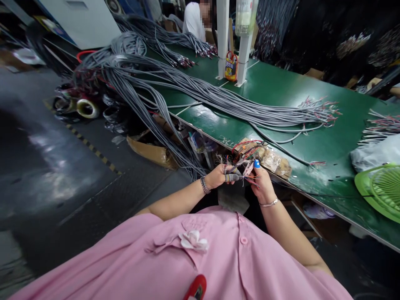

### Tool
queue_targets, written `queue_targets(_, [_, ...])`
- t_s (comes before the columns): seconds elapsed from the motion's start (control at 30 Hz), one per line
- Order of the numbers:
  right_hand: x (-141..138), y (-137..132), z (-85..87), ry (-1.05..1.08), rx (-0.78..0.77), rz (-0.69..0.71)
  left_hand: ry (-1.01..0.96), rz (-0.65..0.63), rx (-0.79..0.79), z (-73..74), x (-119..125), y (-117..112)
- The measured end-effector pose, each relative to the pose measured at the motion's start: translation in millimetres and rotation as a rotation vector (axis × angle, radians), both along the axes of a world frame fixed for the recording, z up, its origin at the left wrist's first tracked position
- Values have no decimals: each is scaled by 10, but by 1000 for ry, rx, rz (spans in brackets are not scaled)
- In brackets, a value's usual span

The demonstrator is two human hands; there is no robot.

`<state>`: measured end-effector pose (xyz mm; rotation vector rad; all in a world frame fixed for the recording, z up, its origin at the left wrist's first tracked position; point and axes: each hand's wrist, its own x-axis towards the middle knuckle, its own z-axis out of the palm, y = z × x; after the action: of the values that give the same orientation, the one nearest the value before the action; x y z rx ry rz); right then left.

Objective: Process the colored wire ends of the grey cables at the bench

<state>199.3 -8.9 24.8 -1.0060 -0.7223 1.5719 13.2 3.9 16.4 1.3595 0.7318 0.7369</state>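
Seemingly, the step in hand is separating the thin wires (252, 180) pinched by both left hand (217, 177) and right hand (264, 183) at the green table's (337, 152) near edge; the next move calls for steady pinching. Beyond, grey cables (218, 95) stretch across the tabletop.

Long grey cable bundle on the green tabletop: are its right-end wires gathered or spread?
Spread: from the grey cable bundle, thin red and pale wires fan out in several directions.

A round, slatted lime-green plastic fan (383, 189) sits on the glossy green surface (278, 89) just beside a crumpled whitish plastic bag (376, 151). A small red-and-yellow packet (231, 67) is between white metal posts (222, 39).
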Motion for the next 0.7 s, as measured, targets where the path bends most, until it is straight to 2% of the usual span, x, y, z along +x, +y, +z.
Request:
queue_targets(0.13, [-15,14,-28,-7,0,-4,12,-16,13,-54,45,3])
queue_targets(0.27, [-4,-18,-36,46,-44,30,-22,-19,19,-37,36,-11])
queue_targets(0.4, [70,-104,-116,90,-112,-12,-28,-50,38,-6,-87,-109])
queue_targets(0.53, [151,-212,-224,81,-181,-53,-47,-77,4,-33,-275,-309])
queue_targets(0.6, [173,-284,-244,62,-158,-26,-43,-91,-11,-40,-364,-416])
queue_targets(0.7, [171,-438,-197,1,-45,-14,6,-68,-17,-4,-471,-539])
